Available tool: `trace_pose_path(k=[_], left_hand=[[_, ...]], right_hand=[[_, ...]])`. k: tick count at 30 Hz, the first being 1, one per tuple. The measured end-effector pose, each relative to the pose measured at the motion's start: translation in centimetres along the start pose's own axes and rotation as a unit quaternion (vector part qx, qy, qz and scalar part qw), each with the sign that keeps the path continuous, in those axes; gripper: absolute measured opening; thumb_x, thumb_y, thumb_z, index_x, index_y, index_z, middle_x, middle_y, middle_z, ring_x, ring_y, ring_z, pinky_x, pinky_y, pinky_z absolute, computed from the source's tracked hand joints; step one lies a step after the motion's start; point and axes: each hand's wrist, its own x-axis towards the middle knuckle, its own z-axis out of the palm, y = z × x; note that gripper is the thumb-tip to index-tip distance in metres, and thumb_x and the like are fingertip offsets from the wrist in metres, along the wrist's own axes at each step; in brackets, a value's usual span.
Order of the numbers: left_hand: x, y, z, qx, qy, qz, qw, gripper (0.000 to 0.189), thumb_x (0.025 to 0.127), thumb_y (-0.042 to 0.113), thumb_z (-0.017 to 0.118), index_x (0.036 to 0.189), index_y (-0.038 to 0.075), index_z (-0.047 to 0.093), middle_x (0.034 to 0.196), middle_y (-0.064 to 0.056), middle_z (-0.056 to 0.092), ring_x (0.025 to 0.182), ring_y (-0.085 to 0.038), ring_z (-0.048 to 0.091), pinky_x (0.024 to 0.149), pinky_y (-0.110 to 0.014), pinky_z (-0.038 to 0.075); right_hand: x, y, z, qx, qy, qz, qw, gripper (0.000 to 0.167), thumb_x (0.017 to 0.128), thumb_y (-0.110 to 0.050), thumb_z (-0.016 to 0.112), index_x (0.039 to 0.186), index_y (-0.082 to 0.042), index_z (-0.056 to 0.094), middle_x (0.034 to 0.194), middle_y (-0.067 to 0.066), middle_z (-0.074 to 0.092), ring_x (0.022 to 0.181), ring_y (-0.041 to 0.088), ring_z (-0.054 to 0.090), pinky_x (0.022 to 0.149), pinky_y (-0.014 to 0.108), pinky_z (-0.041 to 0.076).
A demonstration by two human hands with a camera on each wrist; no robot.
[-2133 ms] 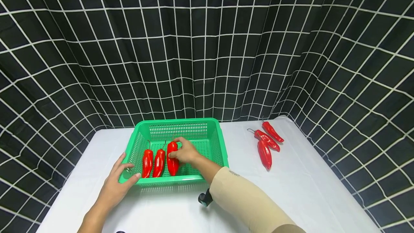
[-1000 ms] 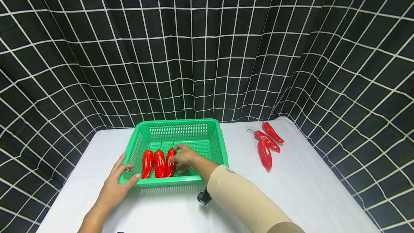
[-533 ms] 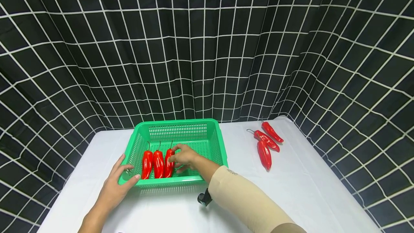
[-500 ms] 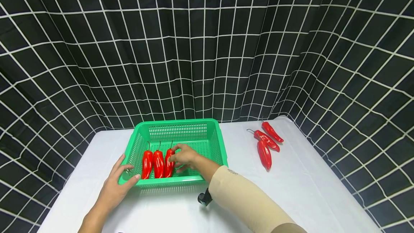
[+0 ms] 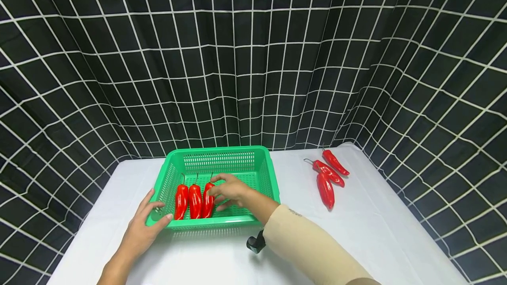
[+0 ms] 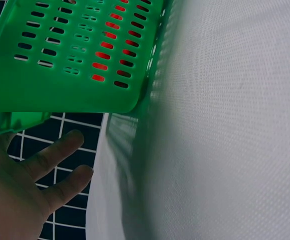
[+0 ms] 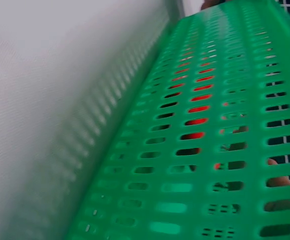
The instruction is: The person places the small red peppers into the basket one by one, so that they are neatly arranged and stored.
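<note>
A green perforated plastic basket (image 5: 215, 221) stands on the white-covered table. In its left half lie three glossy red chili peppers, side by side with stems pointing away: one at left (image 5: 181, 202), one in the middle (image 5: 195, 202) and one at right (image 5: 207, 206). My right hand (image 5: 233, 191) is over the rightmost pepper, its fingers spread and partly covering it; whether they touch it is unclear. My left hand (image 5: 139, 232) rests at the basket's front left corner, its thumb on the front rim. Two of its fingers (image 6: 60, 152) stretch out free beside the basket wall in the left wrist view.
Three more red peppers lie on the table right of the basket: a far one (image 5: 335, 162), a middle one (image 5: 329, 173) and a near one (image 5: 325, 191). A black grid-patterned curtain (image 5: 245, 56) encloses the back and sides.
The third pepper, earlier held by my right hand, has shifted left to lie against the middle one. My right hand has loosened and drawn slightly right. The left hand stays put.
</note>
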Motion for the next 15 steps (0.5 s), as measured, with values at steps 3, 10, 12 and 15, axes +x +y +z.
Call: trace_pose_path(k=[3,10,12,15], left_hand=[[-0.1,0.0,-0.1,0.007,-0.001,-0.001,1.0,0.043,0.089,0.038,0.068,0.121,0.01,0.057,0.159,-0.005,0.014,0.138,-0.048,0.02,0.095,-0.075,0.022],[0.0,0.1,-0.2,0.01,-0.002,-0.003,0.9999,0.044,0.089,0.039,0.068,0.121,0.011,0.057,0.16,-0.004,0.014,0.138,-0.048,0.02,0.094,-0.076,0.022],[0.0,0.1,-0.2,0.01,-0.002,-0.003,0.9999,0.044,0.089,0.039,0.068,0.121,0.011,0.057,0.159,-0.005,0.014,0.138,-0.048,0.02,0.094,-0.076,0.022],[0.0,0.0,-0.1,0.01,-0.002,-0.005,0.9999,0.044,0.089,0.039,0.068,0.121,0.011,0.057,0.159,-0.005,0.015,0.138,-0.048,0.02,0.094,-0.076,0.022]], right_hand=[[-0.5,-0.3,-0.2,0.017,-0.013,-0.009,0.9997,0.044,0.086,-0.01,0.072,0.125,-0.009,0.053,0.107,0.02,0.061,0.096,0.043,0.063,0.068,0.048,0.057],[-1.6,-1.1,-0.8,0.04,-0.037,-0.032,0.998,0.043,0.086,-0.01,0.07,0.126,-0.01,0.053,0.114,0.021,0.062,0.102,0.046,0.061,0.071,0.05,0.056],[-2.0,-1.3,-0.9,0.048,-0.038,-0.039,0.9974,0.043,0.086,-0.009,0.07,0.126,-0.01,0.054,0.112,0.019,0.063,0.101,0.046,0.061,0.07,0.05,0.056],[-2.6,-1.6,-1.2,0.055,-0.041,-0.048,0.9965,0.042,0.086,-0.009,0.069,0.126,-0.011,0.054,0.108,0.015,0.065,0.096,0.043,0.063,0.071,0.051,0.056]])
